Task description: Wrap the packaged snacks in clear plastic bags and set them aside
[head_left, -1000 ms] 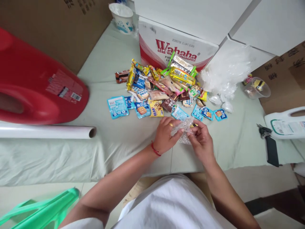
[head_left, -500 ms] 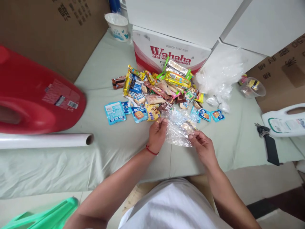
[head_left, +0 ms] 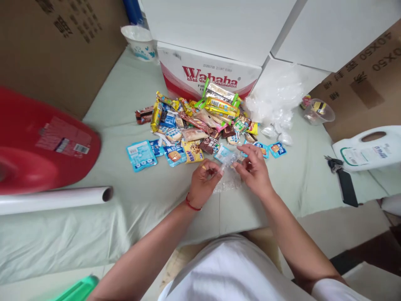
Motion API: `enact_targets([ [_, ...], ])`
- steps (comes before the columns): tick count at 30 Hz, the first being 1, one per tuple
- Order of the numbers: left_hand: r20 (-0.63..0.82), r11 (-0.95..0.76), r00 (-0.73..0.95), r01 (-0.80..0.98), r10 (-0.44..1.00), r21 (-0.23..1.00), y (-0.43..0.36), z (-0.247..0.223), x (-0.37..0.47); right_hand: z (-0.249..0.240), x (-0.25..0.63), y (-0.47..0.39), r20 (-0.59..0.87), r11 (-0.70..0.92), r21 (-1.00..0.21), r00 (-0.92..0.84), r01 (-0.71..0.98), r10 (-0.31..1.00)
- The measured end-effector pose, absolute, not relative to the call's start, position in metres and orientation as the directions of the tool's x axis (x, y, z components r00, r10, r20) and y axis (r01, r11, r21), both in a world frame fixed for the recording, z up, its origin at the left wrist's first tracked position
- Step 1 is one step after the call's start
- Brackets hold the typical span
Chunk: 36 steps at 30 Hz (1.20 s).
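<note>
Head view looks down on a worktop (head_left: 156, 190) under a pale green cloth, smooth in the middle and wrinkly at the front left. Just in front of a heap of snacks, a small, clear, crinkly plastic bag (head_left: 227, 184) is between the two bare hands. The left hand (head_left: 205, 180) pinches the bag's edge between thumb and fingers; a thin red string band (head_left: 193, 202) goes around that wrist. The right hand (head_left: 253, 170) has its thumb at the other side of the bag and some fingers spread up. I cannot tell if it grips the plastic.

The heap of shiny, bright snack packets (head_left: 194, 121) has long yellow sticks, flat brown squares and puffy white ones. A flat light-blue packet with round corners (head_left: 142, 155) lies at its left front. Right of the heap sits a cloudy clump of thin clear plastic bags (head_left: 275, 96), soft and full of folds. Near it is a round, see-through plastic tub (head_left: 318, 113) with little wrapped things inside.

Behind the heap stands a red-and-white cardboard box (head_left: 209, 69). On the left, a big, smooth red plastic jug (head_left: 65, 144) is near a long white roll (head_left: 53, 200) with a round hole at its end.
</note>
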<state>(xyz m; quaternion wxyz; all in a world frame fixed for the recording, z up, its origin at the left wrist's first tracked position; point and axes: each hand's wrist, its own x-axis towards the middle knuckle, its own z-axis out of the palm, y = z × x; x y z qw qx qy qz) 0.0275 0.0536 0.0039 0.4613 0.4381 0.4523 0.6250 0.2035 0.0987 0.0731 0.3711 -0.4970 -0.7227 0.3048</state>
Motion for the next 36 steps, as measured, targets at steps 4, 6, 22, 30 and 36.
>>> enact_targets([
  [4, 0.162, -0.201, -0.178, -0.229, 0.971, 0.952, 0.055, 0.011, 0.025, 0.068, 0.198, 0.112, 0.280, 0.430, -0.802, -0.375, 0.414, 0.884],
  [6, 0.128, -0.185, -0.214, -0.270, 0.968, 0.945, 0.056, 0.013, 0.025, 0.067, 0.197, 0.111, 0.298, 0.449, -0.795, -0.382, 0.408, 0.875],
  [22, -0.086, -0.040, -0.248, -0.463, 0.965, 0.886, 0.060, 0.014, 0.023, 0.073, 0.191, 0.110, 0.242, 0.424, -0.792, -0.412, 0.439, 0.879],
  [30, -0.137, -0.007, -0.275, -0.466, 0.952, 0.885, 0.064, 0.011, 0.023, 0.072, 0.187, 0.099, 0.395, 0.539, -0.708, -0.376, 0.457, 0.838],
  [36, -0.129, -0.026, -0.258, -0.520, 0.957, 0.854, 0.064, 0.018, 0.023, 0.080, 0.190, 0.088, 0.478, 0.625, -0.599, -0.403, 0.500, 0.780],
])
